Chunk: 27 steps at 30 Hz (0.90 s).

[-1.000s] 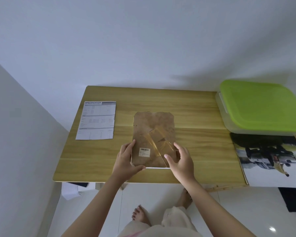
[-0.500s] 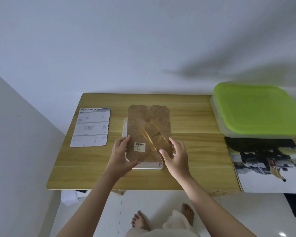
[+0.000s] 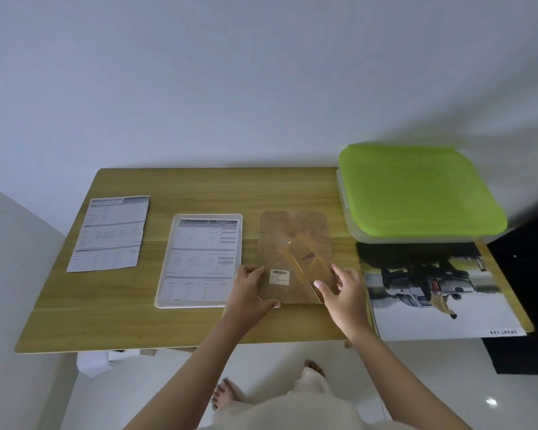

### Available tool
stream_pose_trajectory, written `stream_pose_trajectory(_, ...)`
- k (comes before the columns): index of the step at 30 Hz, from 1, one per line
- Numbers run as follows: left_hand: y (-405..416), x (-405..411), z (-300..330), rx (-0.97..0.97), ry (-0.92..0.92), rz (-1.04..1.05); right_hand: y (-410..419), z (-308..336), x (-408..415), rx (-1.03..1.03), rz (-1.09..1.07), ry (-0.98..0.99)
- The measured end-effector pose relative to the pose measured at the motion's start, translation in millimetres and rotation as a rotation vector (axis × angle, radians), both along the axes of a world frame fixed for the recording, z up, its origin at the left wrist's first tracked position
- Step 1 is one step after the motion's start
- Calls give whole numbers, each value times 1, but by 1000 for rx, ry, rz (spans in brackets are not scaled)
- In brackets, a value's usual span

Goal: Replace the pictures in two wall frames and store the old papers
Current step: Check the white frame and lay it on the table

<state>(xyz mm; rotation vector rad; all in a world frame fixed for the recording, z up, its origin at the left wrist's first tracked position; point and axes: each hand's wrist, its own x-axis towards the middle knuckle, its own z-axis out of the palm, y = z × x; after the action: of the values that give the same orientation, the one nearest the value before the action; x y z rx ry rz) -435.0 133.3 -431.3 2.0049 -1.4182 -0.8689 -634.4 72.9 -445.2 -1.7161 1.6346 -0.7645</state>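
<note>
A brown backing board [image 3: 294, 243] with a fold-out stand and a barcode label lies on the wooden table [image 3: 199, 187]. My left hand [image 3: 251, 288] grips its near left corner and my right hand [image 3: 345, 290] holds its near right edge. To its left a white frame [image 3: 165, 293] lies face down and uncovered, with a printed specification sheet [image 3: 202, 259] inside. A second specification sheet [image 3: 111, 234] lies loose at the table's left. A car picture [image 3: 432, 293] lies at the right.
A clear storage box with a green lid [image 3: 416, 193] stands at the back right, above the car picture. A white wall runs behind the table and along its left side. A dark mat [image 3: 528, 274] shows at the far right.
Both hands have lifted the backing board off the white frame and moved it to the right, baring the printed sheet in the frame. The camera view has shifted too.
</note>
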Motion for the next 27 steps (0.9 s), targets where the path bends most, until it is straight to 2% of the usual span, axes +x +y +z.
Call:
stream_pose_trajectory(5, 0, -17, -10, 48, -20, 46, -7, -7, -16, 46, 84, 89)
stream_pose_trajectory(21, 1, -29, -14, 116, -81, 140, -21, -19, -23, 16, 166, 71)
stream_pose_trajectory(24, 5, -27, -6, 64, -49, 153, -25, -14, -15, -30, 130, 69)
stream_pose_trajectory(27, 11, -14, 3, -54, -62, 223, -30, -7, 5, -172, 129, 92)
